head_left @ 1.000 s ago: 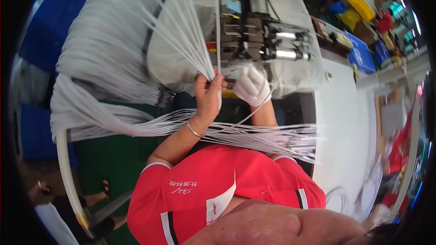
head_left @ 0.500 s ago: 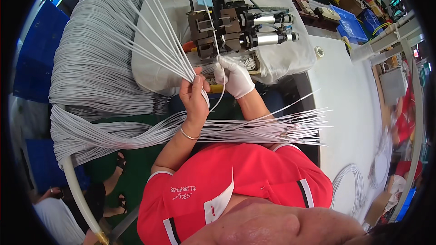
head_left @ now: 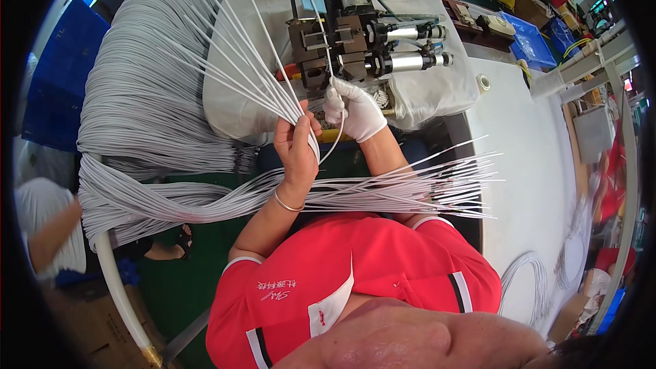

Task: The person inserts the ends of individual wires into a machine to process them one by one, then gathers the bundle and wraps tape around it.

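Note:
My bare left hand (head_left: 296, 143) is closed round a fanned bunch of white cables (head_left: 263, 85), their free ends pointing up and to the left. To its right, my white-gloved right hand (head_left: 355, 111) pinches a single white cable (head_left: 339, 130). That cable runs up from my fingers into the dark metal jaws of a machine (head_left: 333, 48) and curves down below my hand. Across my lap, under both forearms, lies a thick bundle of white cables (head_left: 383, 195) with ends spreading to the right.
A large heap of white cables (head_left: 137, 75) hangs at the left over a pale tubular frame (head_left: 113, 283). Air cylinders (head_left: 410, 61) stick out from the machine's right side. A white table (head_left: 516, 164) at the right carries a tape roll (head_left: 484, 83) and a cable coil (head_left: 526, 280). Another person's arm (head_left: 55, 236) is at far left.
Both hands keep their grips with only slight movement. One cable in my left hand now stands apart from the rest of the bunch. The person at far left has shifted upward in the view.

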`<action>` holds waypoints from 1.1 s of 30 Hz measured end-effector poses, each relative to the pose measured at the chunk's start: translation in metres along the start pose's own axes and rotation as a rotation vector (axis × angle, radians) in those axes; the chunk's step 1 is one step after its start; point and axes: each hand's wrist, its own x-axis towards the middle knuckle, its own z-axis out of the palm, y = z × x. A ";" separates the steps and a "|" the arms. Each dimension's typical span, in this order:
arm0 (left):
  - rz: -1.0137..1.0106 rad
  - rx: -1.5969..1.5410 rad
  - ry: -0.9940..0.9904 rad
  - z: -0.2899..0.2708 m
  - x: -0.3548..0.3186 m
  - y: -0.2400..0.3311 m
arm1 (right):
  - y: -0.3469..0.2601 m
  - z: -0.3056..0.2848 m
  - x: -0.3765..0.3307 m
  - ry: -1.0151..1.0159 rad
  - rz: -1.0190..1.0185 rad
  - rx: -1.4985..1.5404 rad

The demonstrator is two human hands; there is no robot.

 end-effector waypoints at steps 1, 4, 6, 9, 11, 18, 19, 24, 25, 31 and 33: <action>-0.001 0.000 0.000 0.000 0.000 -0.001 | 0.000 -0.001 0.000 -0.018 0.002 0.001; -0.017 0.019 0.007 0.000 0.000 0.000 | -0.002 0.000 0.000 -0.045 0.014 0.009; -0.020 0.016 -0.010 0.000 0.000 0.001 | -0.002 0.000 0.000 -0.056 0.023 0.017; -0.033 -0.002 -0.001 -0.001 0.001 0.000 | -0.002 -0.001 0.001 -0.094 0.042 0.030; -0.036 0.001 0.003 -0.001 0.001 -0.001 | -0.001 -0.001 0.002 -0.156 0.060 0.057; -0.071 -0.010 0.034 0.001 0.001 0.003 | -0.002 0.012 -0.009 0.124 0.064 -0.053; -0.067 -0.010 0.037 0.000 0.001 0.003 | 0.001 0.022 -0.014 0.076 -0.048 -0.069; -0.046 -0.071 -0.001 -0.003 0.000 -0.004 | 0.000 0.011 -0.024 -0.227 -0.074 -0.053; -0.047 -0.070 0.002 -0.005 -0.002 -0.006 | -0.008 0.025 -0.028 0.026 -0.137 -0.577; -0.109 0.084 0.061 -0.003 -0.008 -0.012 | 0.015 0.031 -0.016 0.308 -0.356 -0.692; -0.097 0.083 0.048 0.000 -0.007 -0.006 | 0.014 0.021 -0.012 0.361 -0.277 -0.509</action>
